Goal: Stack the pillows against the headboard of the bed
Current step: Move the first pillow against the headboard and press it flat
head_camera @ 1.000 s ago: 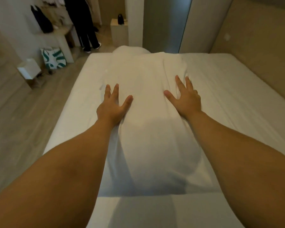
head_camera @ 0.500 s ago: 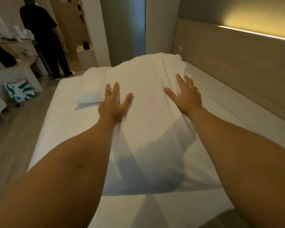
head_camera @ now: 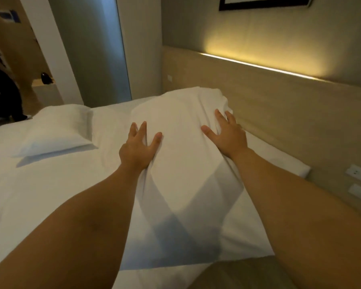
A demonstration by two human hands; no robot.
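Observation:
A large white pillow (head_camera: 181, 155) stretches away from me over the white bed (head_camera: 40, 195), its far end close to the beige headboard (head_camera: 279, 113). My left hand (head_camera: 137, 149) clasps its left side, fingers spread, with cloth bunched under the palm. My right hand (head_camera: 227, 136) clasps the right side near the far corner, next to the headboard. A second white pillow (head_camera: 58, 130) lies flat on the bed to the left, apart from the first.
A person in dark clothes (head_camera: 4, 90) stands at the far left beyond the bed. Wall sockets (head_camera: 360, 176) sit low on the headboard at right. A lit strip runs along the headboard's top, under a framed picture (head_camera: 263, 3).
Both hands have swung the held pillow to the right, from the middle of the bed toward the headboard. The second pillow has come into full view on the left.

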